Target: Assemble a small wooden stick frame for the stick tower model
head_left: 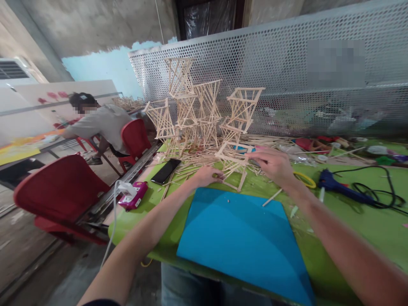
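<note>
My left hand (pixel 208 175) is curled loosely with its fingertips on the near corner of a small stick frame (pixel 234 163); whether it truly pinches a stick I cannot tell. My right hand (pixel 273 163) rests on the frame's far side, fingers closed over its top sticks, holding it. The frame stands on the green bench (pixel 360 229), just past the far edge of one blue mat (pixel 245 238) that lies in front of me.

Around the frame I see a loose heap of sticks (pixel 197 163), too many to count. One single stick (pixel 272 197) lies at the mat's far right corner. Behind the heap stand about five finished stick towers (pixel 197 110), one stacked higher than the rest.

Left of my left hand lie one black phone (pixel 165 171) and one pink device (pixel 133 195) with a white cable. Right of my right hand lie one yellow ring (pixel 306 179) and one blue glue gun (pixel 338 186) with a black cord.

One person (pixel 102 123) sits well apart at the left, among three red chairs (pixel 60 193).
</note>
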Demonstrator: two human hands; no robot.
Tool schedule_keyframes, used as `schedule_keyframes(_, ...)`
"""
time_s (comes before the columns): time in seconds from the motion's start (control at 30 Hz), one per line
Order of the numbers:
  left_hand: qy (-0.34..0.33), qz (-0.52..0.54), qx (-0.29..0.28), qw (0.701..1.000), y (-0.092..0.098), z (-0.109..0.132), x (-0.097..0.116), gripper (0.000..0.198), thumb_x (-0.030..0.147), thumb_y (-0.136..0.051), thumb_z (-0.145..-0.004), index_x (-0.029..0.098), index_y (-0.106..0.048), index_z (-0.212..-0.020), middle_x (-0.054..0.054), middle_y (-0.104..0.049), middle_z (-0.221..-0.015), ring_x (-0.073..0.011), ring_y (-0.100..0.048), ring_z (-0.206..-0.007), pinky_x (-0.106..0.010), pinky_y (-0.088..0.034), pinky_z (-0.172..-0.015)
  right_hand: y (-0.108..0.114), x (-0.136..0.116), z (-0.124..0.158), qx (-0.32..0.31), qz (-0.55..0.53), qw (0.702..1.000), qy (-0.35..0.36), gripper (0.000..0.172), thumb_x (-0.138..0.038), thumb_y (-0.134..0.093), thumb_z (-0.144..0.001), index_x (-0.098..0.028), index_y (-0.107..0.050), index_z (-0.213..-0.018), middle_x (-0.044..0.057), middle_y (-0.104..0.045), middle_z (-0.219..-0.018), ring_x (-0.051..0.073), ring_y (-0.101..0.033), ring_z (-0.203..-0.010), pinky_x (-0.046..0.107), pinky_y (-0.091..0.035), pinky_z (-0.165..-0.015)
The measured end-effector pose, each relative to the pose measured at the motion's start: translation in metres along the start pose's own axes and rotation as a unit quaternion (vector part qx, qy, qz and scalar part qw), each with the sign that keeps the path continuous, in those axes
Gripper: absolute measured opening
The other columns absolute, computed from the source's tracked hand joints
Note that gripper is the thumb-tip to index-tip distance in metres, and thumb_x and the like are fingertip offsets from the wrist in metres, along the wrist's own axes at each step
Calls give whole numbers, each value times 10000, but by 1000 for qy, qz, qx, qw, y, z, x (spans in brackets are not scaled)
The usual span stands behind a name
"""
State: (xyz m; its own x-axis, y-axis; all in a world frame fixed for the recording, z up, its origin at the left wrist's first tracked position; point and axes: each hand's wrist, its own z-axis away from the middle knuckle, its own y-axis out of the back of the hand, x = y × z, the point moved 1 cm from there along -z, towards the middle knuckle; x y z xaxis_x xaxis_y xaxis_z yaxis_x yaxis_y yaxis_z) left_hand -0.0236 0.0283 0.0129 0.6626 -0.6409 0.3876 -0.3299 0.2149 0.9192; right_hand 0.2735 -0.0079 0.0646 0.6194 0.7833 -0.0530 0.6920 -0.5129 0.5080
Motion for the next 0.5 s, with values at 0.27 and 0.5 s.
schedule_keyframes(0.27, -3, 9, -10, 1000, 1, 1, 2, 288, 522, -725, -979, 284, -823, -1108, 11, -833, -1134, -220, -756, -1014, -289, -483, -942, 0, 3, 6, -7, 26, 999, 18, 257, -188, -654, -1038, -302, -840, -1174, -12, -853, -1093, 226, -811, -1085, 369, -628, -1022)
schedule_keyframes(0.5, 10, 14, -19, 1000, 3, 2, 4, 337, 540, -697, -992, 276, -824, -1158, 4, -824, -1194, -218, -750, -996, -301, -489, -950, 7, 3, 2, -26, 76, 994, 80, 315, -142, -663, -1022, -304, -808, -1251, -14, -839, -1178, 222, -801, -1098, 381, -584, -1085)
